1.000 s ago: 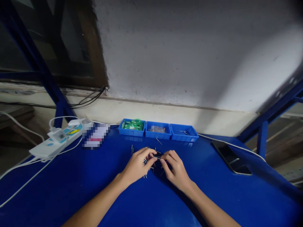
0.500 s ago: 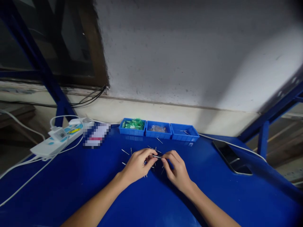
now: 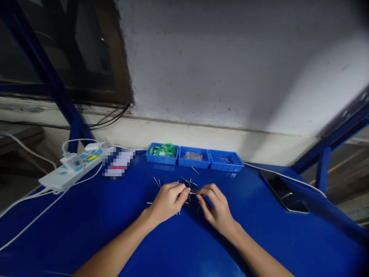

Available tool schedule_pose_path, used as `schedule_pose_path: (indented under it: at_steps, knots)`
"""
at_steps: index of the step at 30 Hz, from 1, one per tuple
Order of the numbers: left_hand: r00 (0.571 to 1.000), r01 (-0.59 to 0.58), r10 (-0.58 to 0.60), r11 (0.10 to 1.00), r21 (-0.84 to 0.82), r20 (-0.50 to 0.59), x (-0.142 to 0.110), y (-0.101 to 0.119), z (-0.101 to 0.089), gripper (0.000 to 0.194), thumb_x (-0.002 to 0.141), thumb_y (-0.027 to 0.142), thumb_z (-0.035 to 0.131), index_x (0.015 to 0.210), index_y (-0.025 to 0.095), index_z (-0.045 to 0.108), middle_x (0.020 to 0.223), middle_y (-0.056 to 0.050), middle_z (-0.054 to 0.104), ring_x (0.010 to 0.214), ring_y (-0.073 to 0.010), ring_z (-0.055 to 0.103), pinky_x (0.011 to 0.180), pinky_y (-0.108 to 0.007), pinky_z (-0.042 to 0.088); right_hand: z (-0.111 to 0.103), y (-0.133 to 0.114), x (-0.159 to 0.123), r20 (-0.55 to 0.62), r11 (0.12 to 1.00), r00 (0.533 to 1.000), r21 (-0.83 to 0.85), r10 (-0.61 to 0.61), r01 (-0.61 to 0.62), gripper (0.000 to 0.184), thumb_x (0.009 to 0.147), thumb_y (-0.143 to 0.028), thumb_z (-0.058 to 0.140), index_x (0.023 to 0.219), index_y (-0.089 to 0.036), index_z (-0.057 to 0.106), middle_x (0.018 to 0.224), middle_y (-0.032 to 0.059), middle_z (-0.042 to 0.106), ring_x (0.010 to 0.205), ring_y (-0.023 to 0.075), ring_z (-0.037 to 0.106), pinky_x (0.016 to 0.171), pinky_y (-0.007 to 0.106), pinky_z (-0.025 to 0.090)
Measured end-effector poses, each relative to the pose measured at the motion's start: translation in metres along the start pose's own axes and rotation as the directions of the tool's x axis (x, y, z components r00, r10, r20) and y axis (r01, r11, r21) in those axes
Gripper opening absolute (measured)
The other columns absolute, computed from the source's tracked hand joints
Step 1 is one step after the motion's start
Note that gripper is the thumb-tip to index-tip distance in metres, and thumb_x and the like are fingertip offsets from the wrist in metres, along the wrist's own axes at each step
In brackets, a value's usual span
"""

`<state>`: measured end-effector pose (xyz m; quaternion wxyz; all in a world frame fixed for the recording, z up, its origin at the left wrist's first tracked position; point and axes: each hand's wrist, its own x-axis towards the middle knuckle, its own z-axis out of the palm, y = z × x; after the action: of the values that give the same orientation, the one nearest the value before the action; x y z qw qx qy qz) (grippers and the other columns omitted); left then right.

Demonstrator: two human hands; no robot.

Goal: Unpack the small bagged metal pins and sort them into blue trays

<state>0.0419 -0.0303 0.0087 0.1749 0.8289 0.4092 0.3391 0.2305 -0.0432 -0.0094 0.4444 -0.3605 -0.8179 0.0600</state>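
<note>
Between my two hands, a thin silvery metal pin (image 3: 193, 193) lies roughly level. My left hand (image 3: 168, 202) is closed, its thumb and forefinger pinching the pin's left end. My right hand (image 3: 215, 206) has its thumb and forefinger pinched on the other end. Under and around the fingers, several more metal pins (image 3: 189, 182) are scattered on the blue table (image 3: 161, 246); my left hand hides part of them. One loose pin (image 3: 195, 170) lies nearer the bins. Their exact kind is too small to make out.
Along the back stand three blue bins: one with green plastic packets (image 3: 163, 149), one with clear bags (image 3: 193, 156), one with a few pins (image 3: 226, 159). A white power strip (image 3: 69, 169) with cables is left, beside a blurred paper (image 3: 119, 163). A black phone (image 3: 284, 192) lies right.
My left fingers have closed further over the pin, so less of it shows. The loose pins left of my left hand lie differently. My right hand has hardly moved.
</note>
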Motion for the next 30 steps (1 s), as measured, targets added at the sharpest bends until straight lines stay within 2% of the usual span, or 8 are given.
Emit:
schedule_pose_path:
  at_steps: [4, 7, 11, 12, 13, 17, 23, 30]
  knots:
    - [0.996, -0.006, 0.001, 0.999, 0.05, 0.09, 0.003, -0.002, -0.012, 0.035, 0.094, 0.031, 0.034, 0.07, 0.019, 0.057, 0.067, -0.001, 0.06, 0.067, -0.0139, 0.055, 0.068, -0.027, 0.041, -0.005, 0.003, 0.002, -0.042, 0.999, 0.999, -0.042, -0.001, -0.001, 0.008, 0.088, -0.015, 0.043, 0.085, -0.02, 0.048, 0.075, 0.0041, 0.053, 0.066, 0.0153, 0.051, 0.06, 0.03, 0.044]
    - [0.986, 0.057, -0.079, 0.987, 0.147, 0.145, 0.001, -0.017, -0.03, 0.029, 0.092, 0.033, 0.036, 0.083, 0.022, 0.061, 0.081, -0.002, 0.063, 0.077, -0.0165, 0.057, 0.071, -0.028, 0.042, -0.024, 0.004, 0.007, -0.31, 0.994, 0.95, -0.111, -0.018, -0.017, 0.011, 0.091, -0.017, 0.037, 0.083, -0.021, 0.043, 0.072, 0.0031, 0.051, 0.064, 0.0153, 0.052, 0.058, 0.03, 0.044]
    - [0.963, 0.152, -0.211, 0.939, 0.309, 0.168, -0.006, -0.057, -0.049, 0.024, 0.086, 0.024, 0.045, 0.103, 0.027, 0.061, 0.103, -0.004, 0.059, 0.097, -0.0225, 0.052, 0.081, -0.032, 0.041, -0.058, 0.012, 0.021, -0.774, 0.963, 0.621, -0.245, -0.127, -0.109, 0.012, 0.093, -0.035, 0.034, 0.09, -0.023, 0.036, 0.068, -0.0002, 0.045, 0.061, 0.0173, 0.054, 0.059, 0.035, 0.046]
    - [0.955, 0.167, -0.235, 0.93, 0.327, 0.183, -0.007, -0.067, -0.051, 0.027, 0.084, 0.021, 0.046, 0.105, 0.028, 0.06, 0.105, -0.004, 0.058, 0.099, -0.0227, 0.051, 0.082, -0.032, 0.041, -0.065, 0.017, 0.024, -0.814, 0.941, 0.567, -0.279, -0.126, -0.191, 0.016, 0.093, -0.039, 0.033, 0.091, -0.023, 0.036, 0.067, -0.0007, 0.044, 0.059, 0.0173, 0.053, 0.06, 0.036, 0.046]
    - [0.947, 0.178, -0.254, 0.925, 0.335, 0.198, -0.009, -0.076, -0.053, 0.029, 0.082, 0.018, 0.046, 0.106, 0.028, 0.06, 0.107, -0.004, 0.057, 0.099, -0.0226, 0.051, 0.082, -0.032, 0.041, -0.07, 0.024, 0.026, -0.821, 0.91, 0.562, -0.304, -0.1, -0.282, 0.019, 0.092, -0.04, 0.034, 0.091, -0.022, 0.038, 0.066, -0.0005, 0.045, 0.058, 0.0173, 0.053, 0.061, 0.036, 0.045]
    - [0.925, 0.221, -0.298, 0.927, 0.304, 0.236, -0.012, -0.093, -0.057, 0.022, 0.083, 0.021, 0.045, 0.095, 0.027, 0.062, 0.102, -0.003, 0.057, 0.096, -0.0209, 0.053, 0.083, -0.032, 0.041, -0.074, 0.054, 0.021, -0.583, 0.783, 0.775, -0.354, 0.244, -0.512, 0.033, 0.085, -0.043, 0.047, 0.101, -0.015, 0.048, 0.07, 0.0029, 0.054, 0.061, 0.018, 0.055, 0.06, 0.032, 0.044]
    - [0.931, 0.214, -0.277, 0.941, 0.26, 0.237, -0.013, -0.096, -0.064, 0.021, 0.079, 0.021, 0.051, 0.094, 0.029, 0.063, 0.098, -0.002, 0.057, 0.095, -0.0206, 0.053, 0.082, -0.031, 0.041, -0.047, 0.065, 0.004, -0.301, 0.791, 0.847, -0.318, 0.438, -0.522, 0.04, 0.086, -0.045, 0.045, 0.113, -0.015, 0.048, 0.074, 0.004, 0.06, 0.068, 0.0189, 0.059, 0.061, 0.029, 0.044]
    - [0.944, 0.18, -0.257, 0.927, 0.328, 0.209, -0.006, -0.086, -0.052, 0.014, 0.083, 0.018, 0.045, 0.076, 0.021, 0.057, 0.085, -0.003, 0.056, 0.087, -0.0201, 0.053, 0.08, -0.033, 0.041, -0.013, 0.04, 0.004, 0.035, 0.92, 0.943, -0.234, 0.331, -0.314, 0.03, 0.09, -0.036, 0.043, 0.109, -0.016, 0.054, 0.076, 0.0041, 0.059, 0.068, 0.0173, 0.058, 0.062, 0.029, 0.047]
